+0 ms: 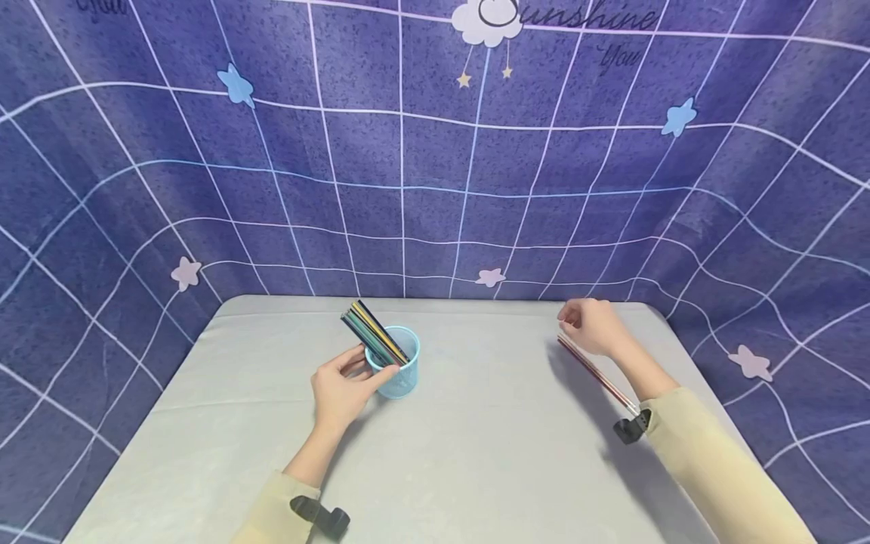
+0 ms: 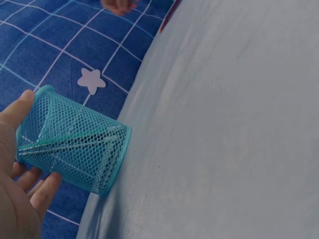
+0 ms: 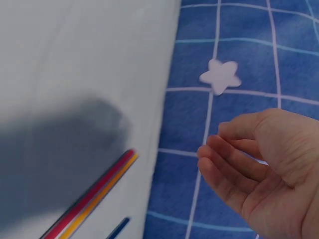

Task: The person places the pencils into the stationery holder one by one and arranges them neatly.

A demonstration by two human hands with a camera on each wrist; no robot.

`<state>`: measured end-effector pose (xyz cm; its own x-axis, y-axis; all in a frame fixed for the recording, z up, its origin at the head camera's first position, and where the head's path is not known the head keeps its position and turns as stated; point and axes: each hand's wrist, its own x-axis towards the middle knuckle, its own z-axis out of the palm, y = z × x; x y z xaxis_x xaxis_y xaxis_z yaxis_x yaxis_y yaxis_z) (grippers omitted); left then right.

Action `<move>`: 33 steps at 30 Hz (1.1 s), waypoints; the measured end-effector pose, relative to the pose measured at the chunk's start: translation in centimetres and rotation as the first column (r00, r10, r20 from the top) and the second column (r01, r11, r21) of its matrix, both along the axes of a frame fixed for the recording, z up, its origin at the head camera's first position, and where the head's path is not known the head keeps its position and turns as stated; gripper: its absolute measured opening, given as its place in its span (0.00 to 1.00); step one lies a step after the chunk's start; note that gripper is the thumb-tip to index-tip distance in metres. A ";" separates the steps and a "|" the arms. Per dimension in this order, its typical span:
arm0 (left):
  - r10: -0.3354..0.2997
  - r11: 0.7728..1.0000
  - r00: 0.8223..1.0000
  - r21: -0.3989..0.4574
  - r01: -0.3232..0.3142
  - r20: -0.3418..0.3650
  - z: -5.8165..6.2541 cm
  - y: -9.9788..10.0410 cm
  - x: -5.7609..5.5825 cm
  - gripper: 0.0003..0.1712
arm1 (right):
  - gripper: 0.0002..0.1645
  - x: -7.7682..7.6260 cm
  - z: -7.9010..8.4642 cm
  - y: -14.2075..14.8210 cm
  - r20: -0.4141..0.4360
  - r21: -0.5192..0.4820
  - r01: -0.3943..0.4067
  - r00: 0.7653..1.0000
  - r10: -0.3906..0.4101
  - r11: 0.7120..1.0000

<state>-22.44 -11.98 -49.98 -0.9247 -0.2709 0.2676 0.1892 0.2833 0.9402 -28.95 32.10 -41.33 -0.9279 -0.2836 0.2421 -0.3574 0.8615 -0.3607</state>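
On the left of the table, my left hand (image 1: 343,393) holds a light blue mesh pencil cup (image 1: 401,384), thumb on one side and fingers on the other. Several pencils (image 1: 370,329) in green, yellow and dark colours lean out of the cup toward the upper left. The left wrist view shows the cup's mesh wall (image 2: 75,139) between thumb and fingers. Over at the right, my right hand (image 1: 590,323) hovers above a few pencils (image 1: 598,374) lying on the table, fingers loosely curled around nothing. Red and yellow pencils (image 3: 94,196) appear below it, apart from the fingers.
A pale cloth covers the table (image 1: 489,453). Behind it and at both sides hangs a blue-purple curtain (image 1: 435,166) with grid lines and stars. Black wrist straps (image 1: 319,516) sit over the sleeves.
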 end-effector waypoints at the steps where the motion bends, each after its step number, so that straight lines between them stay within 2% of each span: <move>1: -0.002 1.000 1.000 0.000 0.002 0.000 0.1 -0.1 0.1 0.40 | 0.05 0.1 -0.4 0.4 0.001 -0.002 0.001 1.000 -0.001 1.000; 6: -0.007 1.000 1.000 -0.009 0.007 -0.004 0.1 -0.3 0.1 0.39 | 0.06 0.1 -2.1 1.8 -0.001 0.014 0.012 1.000 -0.012 1.000; 15: -0.008 1.000 1.000 -0.007 0.008 -0.004 -0.1 -0.3 0.1 0.40 | 0.03 0.3 -5.2 3.2 -0.040 0.126 0.037 0.999 -0.032 0.991; 19: -0.005 1.000 1.000 -0.016 0.005 -0.010 -0.2 -0.1 0.0 0.40 | 0.03 0.5 -6.3 3.3 -0.019 0.165 0.045 0.999 -0.043 0.985; 26: -0.003 1.000 1.000 -0.008 0.003 -0.005 -0.3 -0.2 0.0 0.40 | 0.04 0.9 -7.2 3.2 0.054 0.164 0.115 0.991 -0.125 0.980; 33: -0.017 1.000 1.000 0.000 0.017 -0.018 -0.2 -0.2 0.1 0.39 | 0.04 1.1 -7.1 2.9 0.057 0.173 0.113 0.991 -0.125 0.978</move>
